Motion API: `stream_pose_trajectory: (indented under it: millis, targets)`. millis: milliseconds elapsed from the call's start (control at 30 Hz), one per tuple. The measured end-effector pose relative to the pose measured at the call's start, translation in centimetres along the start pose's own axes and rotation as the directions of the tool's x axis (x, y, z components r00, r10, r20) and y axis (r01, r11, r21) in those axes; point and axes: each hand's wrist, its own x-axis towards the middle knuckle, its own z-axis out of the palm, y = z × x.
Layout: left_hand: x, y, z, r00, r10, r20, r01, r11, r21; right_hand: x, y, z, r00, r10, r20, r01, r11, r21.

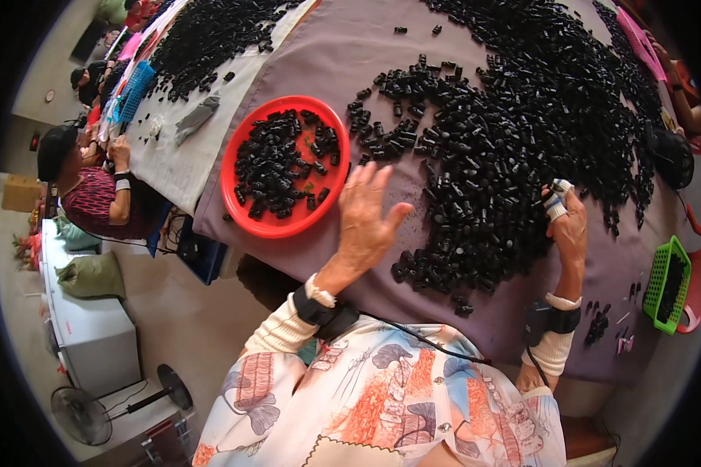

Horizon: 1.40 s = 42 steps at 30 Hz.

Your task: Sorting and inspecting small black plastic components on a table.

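Note:
My left hand (366, 222) is open, fingers spread and thumb out, beside the right rim of a round red tray (231, 204). It holds nothing that I can see. Small black cylindrical plastic pieces (276, 159) lie in the tray. A large heap of the same black pieces (491, 179) spreads to the right of the tray. At the heap's right edge, my right hand (568, 226) has its fingers curled together, with striped cloth wrapped round a fingertip. Whatever sits between those fingers is too small to make out.
A mauve cloth (304, 66) covers the table. At the right edge stands a green basket (669, 272) of black pieces, near some loose pieces (597, 323). Another person (93, 183) sits at a neighbouring table, left, near a blue basket (135, 89). A fan (82, 415) stands lower left.

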Motion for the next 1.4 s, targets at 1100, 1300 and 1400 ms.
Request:
stream_pose_trajectory:
  millis: [1100, 1300, 1400]
  targets:
    - [14.7, -8.9, 5.4, 0.921, -0.245, -0.304, 0.277, 0.958, 0.066, 0.4, 0.1, 1.1, 0.999, 0.030, -0.044, -0.032, 0.998, -0.048]
    - [16.8, -4.5, 9.4, 0.987, 0.007, -0.158, 0.002, 0.998, 0.056, 0.7, 0.8, 1.1, 0.999, 0.009, -0.052, -0.008, 1.000, 0.018]
    - [15.5, -1.0, 10.4, 0.997, 0.070, -0.041, -0.075, 0.984, -0.161, 0.9, 0.7, 0.7, 0.999, 0.044, -0.022, -0.044, 0.998, 0.039]
